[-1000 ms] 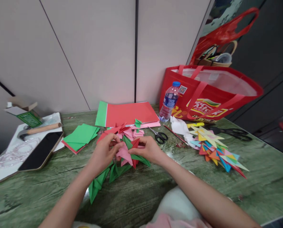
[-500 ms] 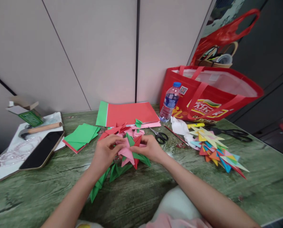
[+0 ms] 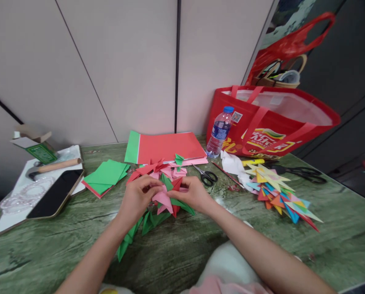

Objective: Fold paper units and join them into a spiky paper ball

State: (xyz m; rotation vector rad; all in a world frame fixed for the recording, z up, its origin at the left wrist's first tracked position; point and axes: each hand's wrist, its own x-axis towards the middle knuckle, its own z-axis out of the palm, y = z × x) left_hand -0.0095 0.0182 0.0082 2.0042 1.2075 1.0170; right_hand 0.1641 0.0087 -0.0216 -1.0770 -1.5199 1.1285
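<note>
Both my hands meet over a cluster of folded paper pieces (image 3: 166,200) in pink, red and green at the middle of the green marbled table (image 3: 182,249). My left hand (image 3: 137,199) pinches the pink piece from the left, fingers curled. From the right, my right hand (image 3: 191,193) grips the same cluster with its thumb and fingers pressed on the red and green points. Green folded points (image 3: 130,237) trail out below my left wrist. More red and pink folded pieces (image 3: 157,168) lie just behind my hands.
A stack of red and green sheets (image 3: 165,147) lies at the back, green squares (image 3: 105,174) to the left. Scissors (image 3: 206,174), a water bottle (image 3: 219,132), a red bag (image 3: 274,122) and a multicoloured pile of folded pieces (image 3: 280,194) sit right. A phone (image 3: 55,194) lies left.
My hands have barely shifted; the fingers keep working the pink piece within the cluster. The view has drifted slightly.
</note>
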